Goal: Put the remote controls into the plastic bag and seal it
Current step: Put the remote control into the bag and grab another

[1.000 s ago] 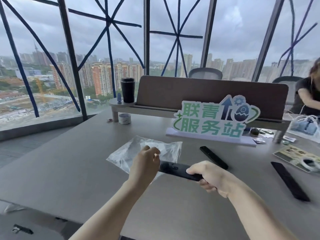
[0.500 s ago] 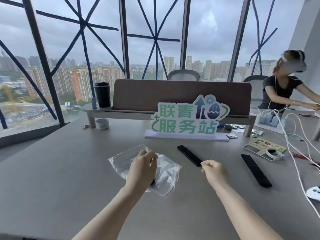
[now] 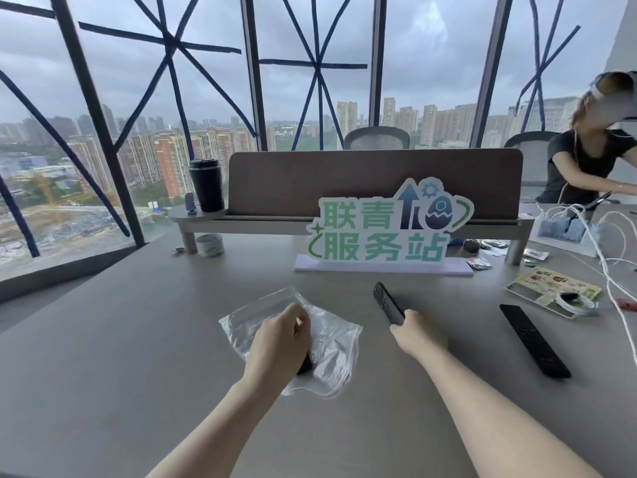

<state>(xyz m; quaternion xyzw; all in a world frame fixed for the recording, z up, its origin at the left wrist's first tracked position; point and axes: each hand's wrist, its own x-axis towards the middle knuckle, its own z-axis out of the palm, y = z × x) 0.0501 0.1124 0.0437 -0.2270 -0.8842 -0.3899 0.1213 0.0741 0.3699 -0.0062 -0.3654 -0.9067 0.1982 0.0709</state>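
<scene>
A clear plastic bag (image 3: 331, 343) lies on the grey table (image 3: 120, 339) in front of me. My left hand (image 3: 281, 336) is closed on the bag, and the dark end of a black remote (image 3: 305, 365) shows inside it below my fingers. My right hand (image 3: 415, 334) closes around the near end of a second black remote (image 3: 387, 301), which lies on the table to the right of the bag. A third, longer black remote (image 3: 532, 339) lies farther right, untouched.
A green-lettered sign (image 3: 382, 232) stands behind the bag, in front of a brown divider on a shelf. A black tumbler (image 3: 206, 184) and tape roll (image 3: 210, 244) sit at the back left. White cables (image 3: 606, 257), a leaflet and small items lie at right, near a seated person (image 3: 586, 157).
The first remote went from my right hand into the bag. My right hand then moved right and took hold of the second remote. My left hand stayed on the bag.
</scene>
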